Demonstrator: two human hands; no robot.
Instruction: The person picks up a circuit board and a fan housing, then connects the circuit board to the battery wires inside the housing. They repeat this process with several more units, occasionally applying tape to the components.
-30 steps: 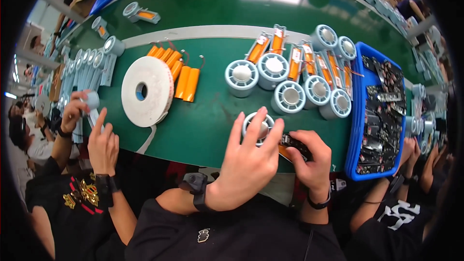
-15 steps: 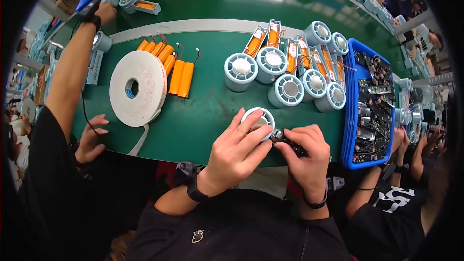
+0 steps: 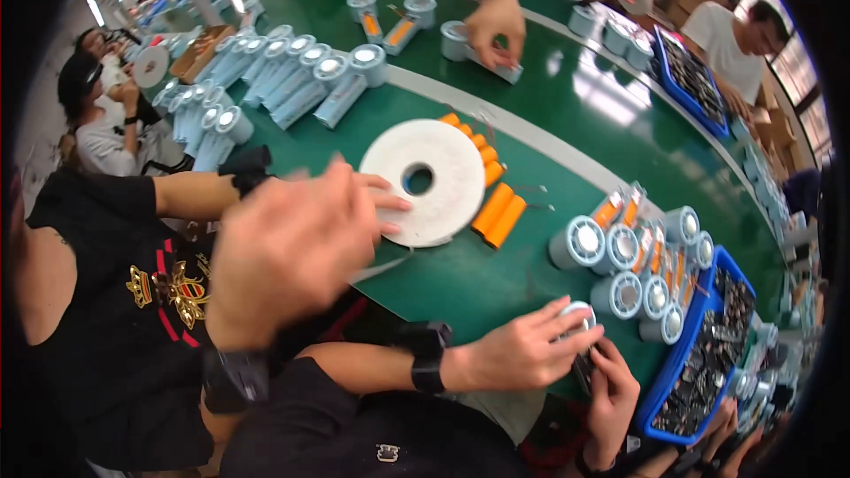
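My left hand [image 3: 524, 350] is closed around a light-blue round fan housing [image 3: 577, 312], its fingers lying across the top and hiding most of it. Just beside it, at the table's near edge, my right hand [image 3: 613, 394] pinches a dark part [image 3: 584, 372] that looks like a small circuit board, held against the housing. Beyond my hands stand several light-blue fan units [image 3: 616, 294] with orange battery cells in their open handles. On the right, a blue tray [image 3: 653, 425] holds many dark circuit boards with small motors.
A co-worker's blurred hand [image 3: 297, 248] hangs close on my left. Past it lie a white tape roll [image 3: 452, 204] and orange battery cells [image 3: 500, 215]. Rows of closed light-blue fans [image 3: 341, 99] stand far left. Another person's hand [image 3: 496, 26] handles a fan across the table.
The view has swung left, so my hands and the fans appear further right and lower. The co-worker's arm on the left has moved nearer. Both my hands keep their hold.
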